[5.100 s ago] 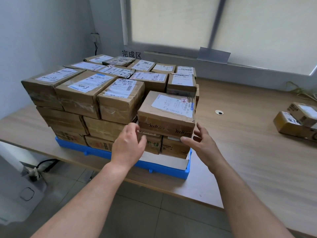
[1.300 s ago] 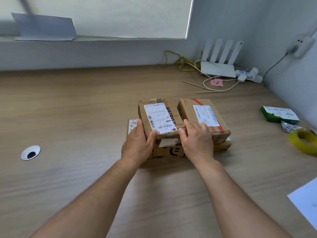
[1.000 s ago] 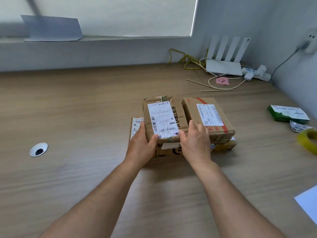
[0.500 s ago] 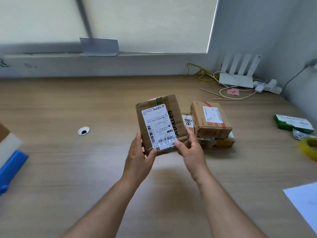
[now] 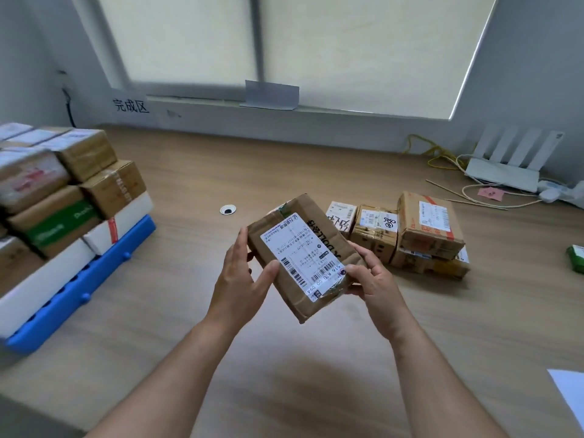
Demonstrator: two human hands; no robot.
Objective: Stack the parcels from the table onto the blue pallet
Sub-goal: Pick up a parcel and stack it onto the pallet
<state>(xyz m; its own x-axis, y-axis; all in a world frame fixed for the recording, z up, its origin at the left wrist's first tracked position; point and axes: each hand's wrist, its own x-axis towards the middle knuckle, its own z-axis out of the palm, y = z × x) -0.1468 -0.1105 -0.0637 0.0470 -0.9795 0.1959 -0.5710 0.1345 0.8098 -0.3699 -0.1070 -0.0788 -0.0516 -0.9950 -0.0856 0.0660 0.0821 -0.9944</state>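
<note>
A brown cardboard parcel [image 5: 300,254] with a white shipping label is held tilted above the table. My left hand [image 5: 240,279] grips its left side, thumb on the label. My right hand [image 5: 373,279] grips its right front corner. Several more parcels [image 5: 426,229] lie on the wooden table [image 5: 284,358] to the right. At the left edge stands the blue pallet [image 5: 79,286] with several layers of stacked parcels [image 5: 63,184] on it.
A white router [image 5: 505,172] with cables and a pink note sits at the back right. A green box [image 5: 576,259] shows at the right edge, a white sheet [image 5: 568,393] at the lower right. A round cable hole [image 5: 228,210] lies mid-table.
Both hands took the parcel off the small pile and lifted it. The view has swung left, so the pallet and its stack have come into sight.
</note>
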